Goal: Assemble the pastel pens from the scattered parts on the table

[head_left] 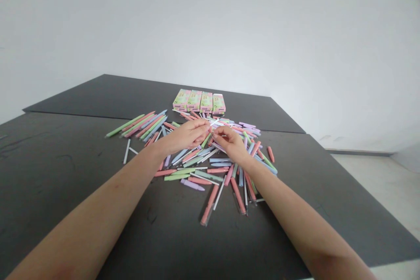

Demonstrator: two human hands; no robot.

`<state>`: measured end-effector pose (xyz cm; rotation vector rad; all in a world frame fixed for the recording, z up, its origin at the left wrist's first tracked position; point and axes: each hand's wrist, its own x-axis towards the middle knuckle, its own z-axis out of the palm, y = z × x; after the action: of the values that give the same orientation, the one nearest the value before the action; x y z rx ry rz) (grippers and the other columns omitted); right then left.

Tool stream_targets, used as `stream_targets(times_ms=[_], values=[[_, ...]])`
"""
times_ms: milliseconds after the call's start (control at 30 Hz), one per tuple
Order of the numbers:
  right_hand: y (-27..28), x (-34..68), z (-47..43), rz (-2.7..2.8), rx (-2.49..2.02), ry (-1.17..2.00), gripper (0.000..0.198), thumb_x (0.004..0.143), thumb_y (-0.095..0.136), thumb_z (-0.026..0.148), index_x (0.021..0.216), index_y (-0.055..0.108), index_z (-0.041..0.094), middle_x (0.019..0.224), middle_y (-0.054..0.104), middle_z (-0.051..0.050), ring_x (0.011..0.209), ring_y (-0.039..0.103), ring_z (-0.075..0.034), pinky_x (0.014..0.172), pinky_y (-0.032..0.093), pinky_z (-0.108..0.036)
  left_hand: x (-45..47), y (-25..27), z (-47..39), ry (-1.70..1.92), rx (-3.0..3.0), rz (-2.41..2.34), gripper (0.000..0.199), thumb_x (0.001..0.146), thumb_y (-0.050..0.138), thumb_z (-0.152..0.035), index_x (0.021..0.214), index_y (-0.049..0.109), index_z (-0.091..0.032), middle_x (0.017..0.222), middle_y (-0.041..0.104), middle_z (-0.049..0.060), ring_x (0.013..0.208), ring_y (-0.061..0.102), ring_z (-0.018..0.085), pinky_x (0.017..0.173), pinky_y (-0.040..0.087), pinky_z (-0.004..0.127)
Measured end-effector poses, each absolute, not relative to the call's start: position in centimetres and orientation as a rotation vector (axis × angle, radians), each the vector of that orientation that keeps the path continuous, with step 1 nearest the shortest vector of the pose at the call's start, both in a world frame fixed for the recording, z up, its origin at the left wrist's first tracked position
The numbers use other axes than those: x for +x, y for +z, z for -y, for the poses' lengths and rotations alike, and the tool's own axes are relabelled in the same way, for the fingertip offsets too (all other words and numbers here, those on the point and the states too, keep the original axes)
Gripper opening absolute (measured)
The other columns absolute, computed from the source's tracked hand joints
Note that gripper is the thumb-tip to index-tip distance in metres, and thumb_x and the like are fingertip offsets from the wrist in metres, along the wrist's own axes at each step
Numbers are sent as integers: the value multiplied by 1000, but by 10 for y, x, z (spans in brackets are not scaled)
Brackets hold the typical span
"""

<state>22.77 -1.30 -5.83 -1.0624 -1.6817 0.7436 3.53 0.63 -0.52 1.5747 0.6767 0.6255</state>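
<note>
My left hand [194, 134] is closed above the middle of a large heap of pen parts. A thin white pen refill [215, 121] with a dark tip sticks out from its fingertips toward the right. Close beside it, my right hand [229, 141] has its thumb and fingers pinched together; what lies between them is too small to tell. A purple pen barrel [218, 147] shows just under the right fingers, and I cannot tell whether it is held or lying on the heap. Red, green, blue and purple barrels and white refills surround both hands.
Four pink and green boxes [199, 100] stand in a row behind the heap. Assembled-looking pens [141, 124] lie in a group at the left. A red barrel [209, 205] lies nearest me on the black table [157, 236]. A white wall rises behind.
</note>
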Motion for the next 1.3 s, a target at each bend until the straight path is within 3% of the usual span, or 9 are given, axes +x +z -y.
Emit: stream_targets(times_ms=[167,367,633,1300], values=[[-34,234,17,1243,-917,1071,15,79,66,33,81,60,20,54,48,6,47,41,-8,46,33,-21,34,-4,-5,573,1583,-636,21,95,45,-39,91,48,-18,61,32,-7,45,26,4,39,19,16],[-3,239,27,1068,-768,1149,15,73,72,28,77,61,19,73,65,1,53,50,-7,47,42,-21,32,-4,-3,540,1601,-610,20,95,45,-38,92,49,-19,62,34,-6,45,25,6,41,21,19],[-3,243,26,1133,-727,1164,17,74,75,30,82,64,19,85,71,-3,65,63,-10,56,52,-22,34,-5,-3,522,1605,-603,23,94,46,-41,87,49,-19,61,34,-5,45,25,6,40,20,20],[-5,246,26,1204,-733,1206,17,75,76,30,83,67,18,77,72,-2,68,69,-12,58,55,-21,35,-5,-2,508,1600,-625,22,93,47,-40,87,49,-19,62,34,-6,44,25,5,40,21,18]])
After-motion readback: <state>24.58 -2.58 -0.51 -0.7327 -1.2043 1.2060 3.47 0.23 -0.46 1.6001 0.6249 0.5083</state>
